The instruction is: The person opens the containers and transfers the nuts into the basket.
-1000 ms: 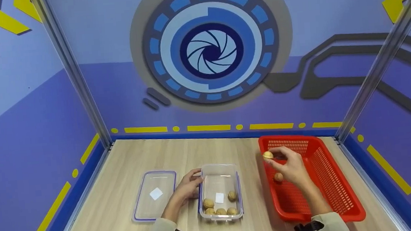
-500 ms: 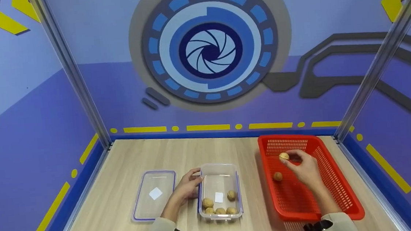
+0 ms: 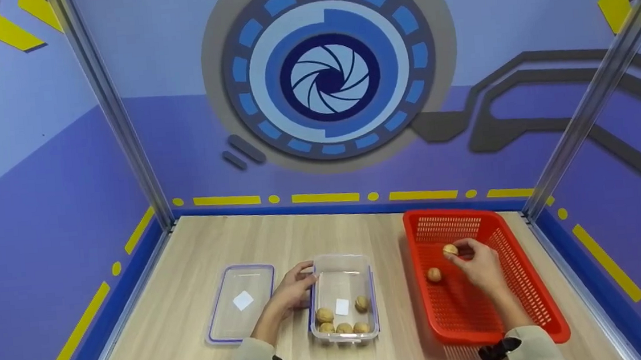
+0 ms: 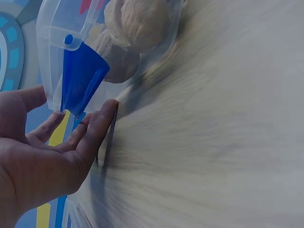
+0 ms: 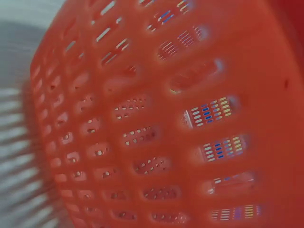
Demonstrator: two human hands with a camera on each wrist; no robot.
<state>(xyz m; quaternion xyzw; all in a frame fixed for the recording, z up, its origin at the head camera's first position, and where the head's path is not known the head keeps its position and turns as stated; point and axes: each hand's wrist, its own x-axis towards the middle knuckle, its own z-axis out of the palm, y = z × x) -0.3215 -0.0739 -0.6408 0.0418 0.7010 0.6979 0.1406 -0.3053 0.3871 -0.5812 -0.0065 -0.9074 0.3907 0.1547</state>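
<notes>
Inside the red basket, toward its back half, my right hand pinches a walnut between thumb and fingers. Another walnut lies on the basket floor to its left. My left hand rests with extended fingers against the left side of a clear plastic box. Several walnuts sit in the box, mostly along its near end. In the left wrist view, the fingertips touch the box wall by a blue latch. The right wrist view has only the basket's slotted wall; the hand is hidden.
A clear lid with a blue-purple edge and a white square lies left of the left hand. Wood-look table runs between box and basket. Printed panels and metal posts enclose the back and sides.
My right hand has carried the walnut from above the basket's left edge rightward and lower into the basket. The left hand and the box have stayed put.
</notes>
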